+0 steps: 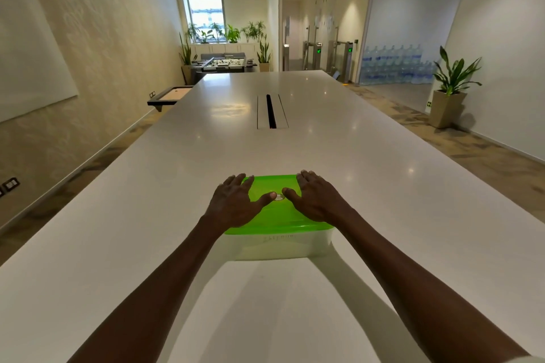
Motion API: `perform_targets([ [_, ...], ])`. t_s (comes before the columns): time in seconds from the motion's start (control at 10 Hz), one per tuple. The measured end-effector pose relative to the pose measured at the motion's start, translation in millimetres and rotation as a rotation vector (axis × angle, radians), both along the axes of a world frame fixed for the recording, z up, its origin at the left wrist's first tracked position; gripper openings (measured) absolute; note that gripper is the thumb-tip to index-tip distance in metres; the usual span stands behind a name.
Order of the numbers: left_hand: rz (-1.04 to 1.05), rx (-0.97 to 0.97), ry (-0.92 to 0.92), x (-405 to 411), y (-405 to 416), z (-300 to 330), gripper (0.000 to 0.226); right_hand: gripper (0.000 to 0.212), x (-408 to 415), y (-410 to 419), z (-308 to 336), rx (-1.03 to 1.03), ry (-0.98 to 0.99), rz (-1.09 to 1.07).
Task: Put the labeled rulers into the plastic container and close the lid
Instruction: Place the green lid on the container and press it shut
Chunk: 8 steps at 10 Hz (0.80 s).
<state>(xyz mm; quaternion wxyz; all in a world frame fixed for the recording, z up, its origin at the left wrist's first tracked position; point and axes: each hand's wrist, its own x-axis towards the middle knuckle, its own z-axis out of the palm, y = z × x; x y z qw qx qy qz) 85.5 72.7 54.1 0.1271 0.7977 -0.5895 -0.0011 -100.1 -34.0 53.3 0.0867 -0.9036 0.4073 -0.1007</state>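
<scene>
A clear plastic container (280, 246) stands on the white table (368, 186) in front of me, covered by a green lid (274, 216) with a round sticker in its middle. My left hand (236, 205) lies flat on the lid's left half, fingers spread. My right hand (317, 199) lies flat on the right half, thumb pointing toward the sticker. The two thumbs nearly meet at the lid's centre. No rulers show; the container's cloudy walls hide what is inside.
A cable slot (271, 111) is set into the table's middle, further away. A potted plant (449, 91) stands on the floor at right, water bottles (395, 65) are stacked behind it, and a foosball table (224, 63) stands beyond the table's far end.
</scene>
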Motion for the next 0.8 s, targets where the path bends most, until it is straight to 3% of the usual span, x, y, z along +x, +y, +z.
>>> perform_targets([
  [0.5, -0.020, 0.153, 0.003, -2.4, -6.4, -2.3, 0.085, 0.076, 3.9, 0.2, 2.0, 0.067, 0.144, 0.004],
  [0.8, -0.041, 0.143, 0.098, 2.9, -12.0, 1.0, 0.081, 0.077, 4.6, 2.2, 7.8, 0.114, 0.092, -0.005],
])
